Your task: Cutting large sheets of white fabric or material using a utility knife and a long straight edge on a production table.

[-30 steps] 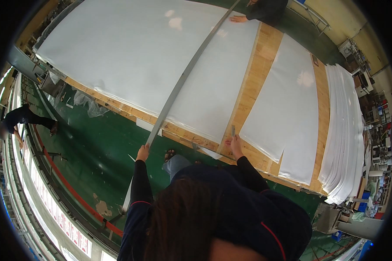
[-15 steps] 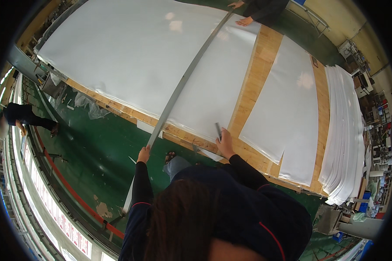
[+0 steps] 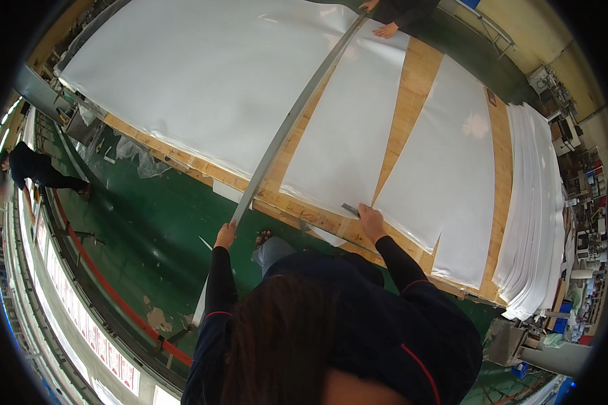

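Observation:
My left hand (image 3: 225, 235) is closed round the near end of a long grey metal straightedge (image 3: 282, 133), which runs across the table. In my right hand (image 3: 371, 223) is a short, flat dark grey tool (image 3: 350, 210), its exact kind too small to tell. That hand is at the near edge of a loose white sheet piece (image 3: 352, 118), right of the straightedge. Left of the bar spreads a large white sheet (image 3: 182, 88). A co-worker's hand (image 3: 369, 6) is at the bar's far end; the co-worker's other hand (image 3: 386, 30) lies flat on the loose piece.
The wooden tabletop (image 3: 412, 81) shows between the pieces. Farther right lie another white piece (image 3: 446, 162) and a stack of white sheets (image 3: 530, 202). Another person (image 3: 37, 169) stands at the far left, beside a long rail (image 3: 108, 290). Clear plastic (image 3: 142, 158) lies on the green floor.
The loose white piece has shifted right at its near end, baring a wedge of wood beside the straightedge. My right hand has moved right, its tool now tilted lower. My left hand stays on the bar.

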### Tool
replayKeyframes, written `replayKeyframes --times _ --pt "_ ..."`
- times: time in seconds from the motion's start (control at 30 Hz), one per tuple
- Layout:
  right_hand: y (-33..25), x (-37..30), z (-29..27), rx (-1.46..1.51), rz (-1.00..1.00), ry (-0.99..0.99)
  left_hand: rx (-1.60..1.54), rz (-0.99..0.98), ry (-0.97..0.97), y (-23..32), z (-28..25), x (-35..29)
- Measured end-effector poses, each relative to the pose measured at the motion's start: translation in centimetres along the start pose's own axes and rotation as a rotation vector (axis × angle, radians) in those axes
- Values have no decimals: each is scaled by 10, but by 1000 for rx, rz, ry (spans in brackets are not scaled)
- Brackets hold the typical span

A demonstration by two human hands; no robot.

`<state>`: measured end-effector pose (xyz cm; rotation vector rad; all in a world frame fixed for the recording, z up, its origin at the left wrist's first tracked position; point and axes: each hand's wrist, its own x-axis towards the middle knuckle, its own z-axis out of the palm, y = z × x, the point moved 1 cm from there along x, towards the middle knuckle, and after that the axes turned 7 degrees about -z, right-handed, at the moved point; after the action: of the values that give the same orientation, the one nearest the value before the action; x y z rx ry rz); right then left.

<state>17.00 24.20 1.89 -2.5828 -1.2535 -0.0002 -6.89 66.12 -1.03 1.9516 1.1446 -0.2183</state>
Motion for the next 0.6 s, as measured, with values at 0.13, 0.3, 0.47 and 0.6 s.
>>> replayKeyframes --times 0.13,0.3,0.47,0.6 --pt "-14 1 -14 30 -51 11 9 -12 35 -9 -3 -2" --pt "-13 3 -8 -37 -97 62 28 -4 35 -1 2 -1" --pt "-10 31 -6 -138 -140 -79 78 19 62 -22 -3 5" --pt "-7 32 -12 -100 -26 -18 -2 -21 49 -12 3 5"
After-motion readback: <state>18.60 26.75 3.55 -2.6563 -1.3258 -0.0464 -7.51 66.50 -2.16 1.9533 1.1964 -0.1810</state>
